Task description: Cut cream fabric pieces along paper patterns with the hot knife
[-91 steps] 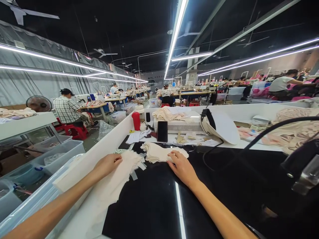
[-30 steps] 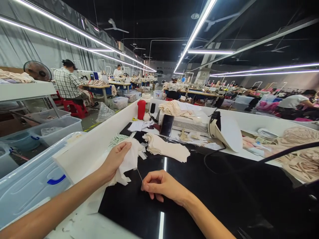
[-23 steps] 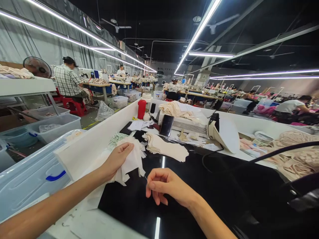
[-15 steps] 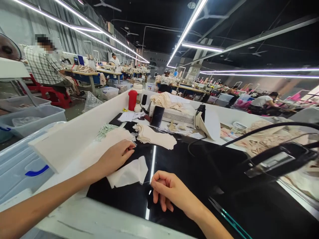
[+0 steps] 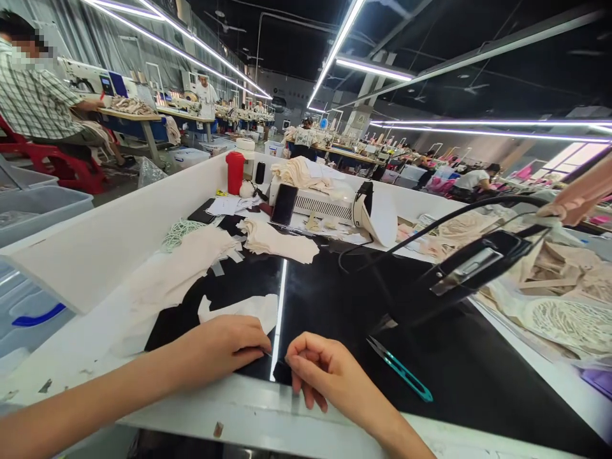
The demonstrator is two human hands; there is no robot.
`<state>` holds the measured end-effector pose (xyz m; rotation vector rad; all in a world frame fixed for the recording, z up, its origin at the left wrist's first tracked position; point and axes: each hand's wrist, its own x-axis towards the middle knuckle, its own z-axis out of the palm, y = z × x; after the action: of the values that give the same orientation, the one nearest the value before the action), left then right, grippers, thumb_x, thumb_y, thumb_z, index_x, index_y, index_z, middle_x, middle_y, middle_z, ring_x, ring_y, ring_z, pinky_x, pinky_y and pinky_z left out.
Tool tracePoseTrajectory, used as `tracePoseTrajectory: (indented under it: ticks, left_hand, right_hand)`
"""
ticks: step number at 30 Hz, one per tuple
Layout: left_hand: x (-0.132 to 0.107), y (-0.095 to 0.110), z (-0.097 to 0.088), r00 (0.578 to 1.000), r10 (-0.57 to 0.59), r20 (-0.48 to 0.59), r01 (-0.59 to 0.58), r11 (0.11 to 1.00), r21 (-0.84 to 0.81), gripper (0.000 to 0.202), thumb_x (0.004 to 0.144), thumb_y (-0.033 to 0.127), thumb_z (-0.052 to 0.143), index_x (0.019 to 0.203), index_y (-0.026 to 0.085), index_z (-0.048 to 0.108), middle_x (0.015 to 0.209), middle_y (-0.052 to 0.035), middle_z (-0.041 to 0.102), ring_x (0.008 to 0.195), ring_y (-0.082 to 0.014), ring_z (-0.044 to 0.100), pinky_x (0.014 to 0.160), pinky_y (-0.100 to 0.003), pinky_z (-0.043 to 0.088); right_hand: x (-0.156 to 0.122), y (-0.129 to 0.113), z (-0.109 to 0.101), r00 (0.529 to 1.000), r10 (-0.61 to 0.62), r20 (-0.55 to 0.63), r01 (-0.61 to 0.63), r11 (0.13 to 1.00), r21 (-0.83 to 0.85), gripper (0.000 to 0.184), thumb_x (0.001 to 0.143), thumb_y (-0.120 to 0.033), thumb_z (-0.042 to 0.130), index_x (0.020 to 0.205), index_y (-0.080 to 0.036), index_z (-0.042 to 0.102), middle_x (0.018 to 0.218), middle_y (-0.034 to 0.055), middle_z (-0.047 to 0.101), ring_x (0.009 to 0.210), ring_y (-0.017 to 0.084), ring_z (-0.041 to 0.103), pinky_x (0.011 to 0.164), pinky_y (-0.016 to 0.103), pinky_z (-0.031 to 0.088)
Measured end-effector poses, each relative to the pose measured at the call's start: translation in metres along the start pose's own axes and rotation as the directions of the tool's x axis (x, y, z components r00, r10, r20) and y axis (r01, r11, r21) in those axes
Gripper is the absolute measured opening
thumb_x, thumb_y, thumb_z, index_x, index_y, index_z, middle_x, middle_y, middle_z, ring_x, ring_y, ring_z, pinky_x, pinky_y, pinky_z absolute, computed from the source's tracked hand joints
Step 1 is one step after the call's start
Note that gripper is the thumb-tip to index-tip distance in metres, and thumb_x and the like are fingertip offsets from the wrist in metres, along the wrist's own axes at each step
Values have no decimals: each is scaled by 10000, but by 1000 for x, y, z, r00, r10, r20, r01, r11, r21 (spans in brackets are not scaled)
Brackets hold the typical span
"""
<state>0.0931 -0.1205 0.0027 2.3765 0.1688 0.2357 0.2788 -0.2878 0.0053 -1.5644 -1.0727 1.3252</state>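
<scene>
My left hand [image 5: 234,344] is closed in a pinch above the front of the black work surface [image 5: 344,306]. At its fingertips is a tiny edge, too small to name. Just to the right, my right hand [image 5: 325,366] is curled, thumb against index finger; what it holds, if anything, is hidden. A white cut fabric piece [image 5: 261,309] lies flat behind my left hand, partly covered by it. Farther back are a stack of cream fabric pieces [image 5: 280,243] and small translucent strips [image 5: 234,255]. Teal thread snips [image 5: 401,370] lie right of my right hand.
A black machine arm with a metal plate [image 5: 471,271] and cable overhangs the right side. Along the back stand a red cup [image 5: 234,172], a phone [image 5: 284,204] and a white visor [image 5: 380,217]. Fabric [image 5: 559,268] heaps up at right. A person [image 5: 38,95] sits far left.
My left hand has come back from the translucent strips toward the front edge, close beside my right hand. My right hand keeps its curled pose. The camera view has shifted.
</scene>
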Motion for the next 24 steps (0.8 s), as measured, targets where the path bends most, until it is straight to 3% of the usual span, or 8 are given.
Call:
tracePoseTrajectory:
  ticks: [4,6,9,10,12,14,17,24]
  left_hand:
    - [-12,-1,3,997,-68,-46,65,996,-64,230,1032,346,578,1039,339,808,992,5,781,916,-213,724,831,-274,505]
    - [-19,-4,3,991,-117,-70,107,986,-125,234,1034,401,583,1056,355,811,1029,19,792,949,-218,729,871,-275,514]
    - [-28,-11,3,978,-177,-107,156,971,-184,241,1023,447,593,1062,367,816,964,22,793,896,-211,730,843,-272,530]
    - [-30,-13,4,975,-189,-121,165,969,-185,246,1018,465,597,1054,370,821,972,19,790,859,-204,724,817,-271,532]
    - [-33,-15,4,967,-203,-151,180,971,-155,265,1010,504,597,1023,379,830,1058,11,770,789,-183,700,750,-271,521]
    - [-35,-16,3,962,-205,-181,188,976,-107,281,1007,529,594,992,388,835,1103,1,735,753,-166,669,691,-270,495]
    - [-40,-15,2,957,-207,-205,193,977,-86,277,1007,525,596,995,386,835,988,-11,704,733,-159,644,641,-256,471]
    - [-58,-11,3,959,-192,-210,163,976,-145,241,1034,356,576,1038,331,816,1051,17,755,898,-153,711,797,-205,543]
  right_hand:
    - [-41,22,-35,958,-115,-264,25,947,-321,402,942,-612,569,956,-231,697,761,39,714,665,177,668,541,247,490]
    - [-64,41,-60,876,-211,-433,-67,838,-542,400,939,-630,570,979,-266,730,858,56,752,733,213,704,634,292,550]
    - [-90,75,-94,701,-409,-584,-237,639,-732,490,941,-705,511,1031,-281,740,1084,97,768,947,306,726,801,406,586]
    - [-95,85,-102,641,-487,-593,-280,572,-771,566,943,-743,462,1073,-261,727,1152,119,749,1024,340,708,888,468,570]
    - [-98,102,-114,589,-594,-547,-336,436,-835,708,956,-779,372,1201,-196,690,1242,171,709,1099,383,677,964,545,530]
    - [-95,113,-119,604,-613,-509,-367,352,-861,783,967,-786,311,1279,-156,656,1226,189,704,1084,384,674,945,548,528]
    - [-87,118,-117,657,-564,-500,-370,336,-866,754,997,-751,253,1235,-172,673,1082,151,721,937,330,694,846,492,544]
    - [-87,104,-109,682,-422,-598,-371,504,-780,610,951,-738,370,980,-203,660,849,91,676,756,273,682,700,408,536]
